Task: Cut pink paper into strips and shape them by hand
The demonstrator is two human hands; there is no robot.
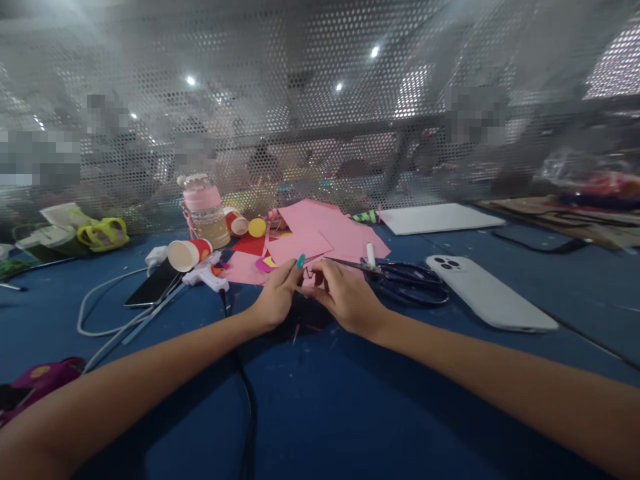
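Blue table (310, 413) here, left hand (276, 295) and right hand (354, 299) pinching a pink scrap (310, 281) that too hard a squeeze could crease!

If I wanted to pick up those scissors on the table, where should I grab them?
Probably by the dark handle loops, coming from the near side, just right of the right hand. The scissors lie with their loops toward the white phone, while the pointed blades reach left behind the right hand's fingers.

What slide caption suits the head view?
Left hand and right hand meet at a small pink piece, with blue-handled scissors and a white phone nearby.
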